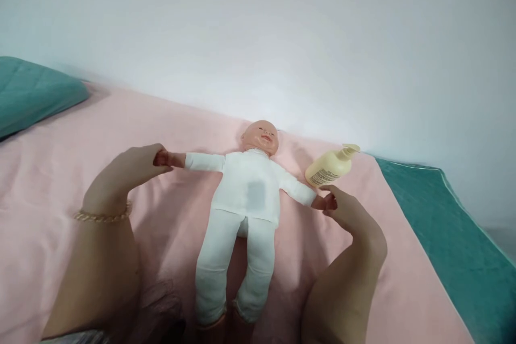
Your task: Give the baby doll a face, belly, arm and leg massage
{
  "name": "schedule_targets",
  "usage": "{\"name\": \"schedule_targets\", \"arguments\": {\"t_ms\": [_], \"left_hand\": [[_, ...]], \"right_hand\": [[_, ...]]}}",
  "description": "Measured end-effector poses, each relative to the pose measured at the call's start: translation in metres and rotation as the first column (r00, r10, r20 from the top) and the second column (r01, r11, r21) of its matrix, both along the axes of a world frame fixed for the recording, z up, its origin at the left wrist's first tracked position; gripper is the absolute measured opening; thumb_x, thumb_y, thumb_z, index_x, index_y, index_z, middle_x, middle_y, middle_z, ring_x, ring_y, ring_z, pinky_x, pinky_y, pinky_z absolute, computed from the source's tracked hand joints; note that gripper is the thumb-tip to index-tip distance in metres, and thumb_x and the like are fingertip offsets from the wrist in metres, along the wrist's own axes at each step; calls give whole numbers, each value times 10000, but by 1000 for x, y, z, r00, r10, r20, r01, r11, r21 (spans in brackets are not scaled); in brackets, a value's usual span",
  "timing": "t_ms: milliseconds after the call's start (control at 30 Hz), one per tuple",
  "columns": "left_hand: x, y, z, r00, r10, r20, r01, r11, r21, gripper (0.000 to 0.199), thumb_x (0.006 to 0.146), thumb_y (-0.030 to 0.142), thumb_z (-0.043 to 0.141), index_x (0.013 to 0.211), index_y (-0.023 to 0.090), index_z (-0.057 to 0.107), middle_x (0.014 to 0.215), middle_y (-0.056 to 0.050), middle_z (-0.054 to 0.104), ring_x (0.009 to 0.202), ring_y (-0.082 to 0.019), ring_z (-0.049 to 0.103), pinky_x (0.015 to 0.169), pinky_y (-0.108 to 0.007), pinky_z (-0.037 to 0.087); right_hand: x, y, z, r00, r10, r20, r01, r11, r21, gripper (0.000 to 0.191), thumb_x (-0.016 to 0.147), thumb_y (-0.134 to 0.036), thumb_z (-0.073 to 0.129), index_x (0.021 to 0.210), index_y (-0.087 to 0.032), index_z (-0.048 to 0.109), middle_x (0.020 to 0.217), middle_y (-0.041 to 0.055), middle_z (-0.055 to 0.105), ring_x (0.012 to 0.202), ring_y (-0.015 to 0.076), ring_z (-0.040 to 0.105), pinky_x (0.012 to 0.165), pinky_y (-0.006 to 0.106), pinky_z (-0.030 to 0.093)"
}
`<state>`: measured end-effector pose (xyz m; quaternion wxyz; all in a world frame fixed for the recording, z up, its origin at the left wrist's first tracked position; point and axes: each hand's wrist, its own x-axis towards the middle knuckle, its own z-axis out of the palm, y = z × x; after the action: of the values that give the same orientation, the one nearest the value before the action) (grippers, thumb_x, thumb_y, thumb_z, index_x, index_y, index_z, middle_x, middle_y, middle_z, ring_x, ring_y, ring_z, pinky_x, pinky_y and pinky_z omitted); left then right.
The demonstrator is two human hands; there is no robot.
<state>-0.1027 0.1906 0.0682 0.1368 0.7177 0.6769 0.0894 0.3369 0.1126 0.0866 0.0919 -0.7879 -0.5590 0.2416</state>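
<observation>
A baby doll in a white top and white trousers lies on its back, its head toward the wall and its arms stretched out sideways. My left hand is closed around the doll's hand on the left side. On the other side, my right hand pinches the doll's other hand between thumb and fingers. A pale yellow pump bottle lies tilted on the sheet just beyond my right hand, with dark print on its side. The doll's feet are partly hidden in shadow at the bottom edge.
Beneath the doll spreads a pink sheet. A green pillow or folded cloth rests at the far left, and a green quilted cover shows along the right. A white wall rises behind the bed.
</observation>
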Motion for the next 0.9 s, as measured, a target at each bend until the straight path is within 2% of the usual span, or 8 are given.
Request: {"name": "schedule_targets", "arguments": {"t_ms": [100,233,367,433,500,600,733,900], "left_hand": [[20,-15,26,998,64,18,-66,983,170,336,889,501,536,977,187,617,860,-22,658,730,-162,540,667,-240,367],[51,-27,33,958,-214,191,129,916,379,311,880,459,619,1025,197,702,709,25,588,640,-111,469,636,-212,353],[81,-30,20,836,-523,167,448,825,344,232,917,390,564,1010,283,747,647,47,603,557,-95,470,590,-214,345],[94,-31,13,733,-666,139,615,736,283,231,934,307,523,990,296,746,745,40,682,601,-99,547,616,-217,371],[104,-32,6,657,-745,115,706,662,249,228,935,243,515,959,283,739,857,31,726,692,-114,618,649,-225,392],[114,-33,-2,632,-770,87,742,633,221,191,909,178,543,872,247,717,873,29,734,751,-130,656,648,-239,395],[120,-33,-7,653,-753,83,730,655,198,201,883,108,550,783,221,683,836,31,722,736,-133,646,623,-249,385],[124,-33,-10,650,-759,43,739,644,195,189,891,102,541,753,188,638,782,5,690,699,-148,614,600,-276,362]], "right_hand": [[-10,-11,16,999,53,-7,-50,965,259,362,855,-178,480,1191,-243,600,1004,66,668,871,216,637,759,343,517],[-37,-21,31,953,291,-77,-233,875,424,369,911,-238,518,1273,-294,560,1122,48,669,1023,227,644,905,379,514],[-70,-17,32,864,501,-51,-452,815,362,429,893,-167,554,1295,-317,548,1173,23,672,1059,220,645,924,383,513],[-83,-12,28,825,563,-54,-522,795,310,431,893,-142,562,1284,-323,560,1200,14,663,1054,208,646,880,358,525],[-94,-7,23,795,606,-38,-573,770,282,413,901,-124,560,1269,-312,572,1181,12,661,1019,194,648,826,326,525],[-105,-3,16,761,648,12,-630,735,251,371,913,-118,559,1249,-274,584,1095,19,658,948,183,639,767,301,509],[-114,-2,8,737,670,86,-670,708,225,244,931,-152,552,1161,-216,607,1032,38,616,889,185,605,725,303,493],[-123,-4,-1,730,653,201,-683,703,198,298,884,-11,476,1090,-181,606,1021,58,567,833,177,568,691,302,482]]}}
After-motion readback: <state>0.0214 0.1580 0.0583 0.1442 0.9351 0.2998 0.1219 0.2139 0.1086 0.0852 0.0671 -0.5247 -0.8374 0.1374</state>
